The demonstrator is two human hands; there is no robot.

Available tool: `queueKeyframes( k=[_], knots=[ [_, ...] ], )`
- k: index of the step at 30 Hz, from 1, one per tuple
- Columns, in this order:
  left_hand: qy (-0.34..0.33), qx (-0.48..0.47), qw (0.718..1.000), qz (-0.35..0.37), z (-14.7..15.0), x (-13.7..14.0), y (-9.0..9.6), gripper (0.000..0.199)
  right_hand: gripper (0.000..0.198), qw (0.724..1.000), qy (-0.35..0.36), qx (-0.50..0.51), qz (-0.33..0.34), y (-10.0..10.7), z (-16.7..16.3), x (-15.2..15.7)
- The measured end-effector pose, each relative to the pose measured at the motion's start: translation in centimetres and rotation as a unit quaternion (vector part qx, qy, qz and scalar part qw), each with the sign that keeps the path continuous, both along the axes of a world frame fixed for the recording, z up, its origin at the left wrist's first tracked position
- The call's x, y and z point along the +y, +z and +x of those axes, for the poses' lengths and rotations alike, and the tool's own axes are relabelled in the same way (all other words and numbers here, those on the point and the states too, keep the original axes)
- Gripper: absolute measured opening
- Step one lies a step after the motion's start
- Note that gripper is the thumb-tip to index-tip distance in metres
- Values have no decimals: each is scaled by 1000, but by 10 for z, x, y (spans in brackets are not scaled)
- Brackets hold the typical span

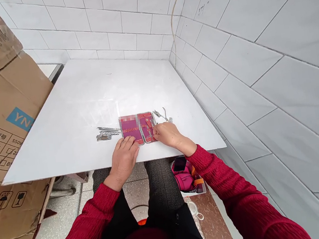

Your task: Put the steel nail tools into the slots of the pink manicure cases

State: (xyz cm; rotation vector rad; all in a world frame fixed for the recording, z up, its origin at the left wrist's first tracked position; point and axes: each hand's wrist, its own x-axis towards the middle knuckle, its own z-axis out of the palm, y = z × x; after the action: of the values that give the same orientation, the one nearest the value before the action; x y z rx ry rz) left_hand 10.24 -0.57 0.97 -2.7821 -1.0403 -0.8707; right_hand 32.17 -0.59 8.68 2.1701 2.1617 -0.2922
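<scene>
Red sleeve (240, 189); left hand (123, 155) laid loosely on unfolded case (133, 132), apparently steadying it; right hand (167, 135) curled at its right half, grasp unclear.

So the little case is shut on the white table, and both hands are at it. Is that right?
Not quite: the case isn't shut. The head view shows it lying open, with its two halves spread. It is on the white table, and the left hand and right hand are both at it.
</scene>
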Motion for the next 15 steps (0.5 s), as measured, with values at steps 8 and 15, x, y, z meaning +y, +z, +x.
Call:
queueKeyframes(
  k=[8,15],
  knots=[
    [8,-9,1000,-11,1,-1,-4,25,15,990,77,41,-113,6,13,31],
    [7,-9,1000,-2,0,-1,-5,25,13,964,60,183,-184,0,30,46]
  ],
)
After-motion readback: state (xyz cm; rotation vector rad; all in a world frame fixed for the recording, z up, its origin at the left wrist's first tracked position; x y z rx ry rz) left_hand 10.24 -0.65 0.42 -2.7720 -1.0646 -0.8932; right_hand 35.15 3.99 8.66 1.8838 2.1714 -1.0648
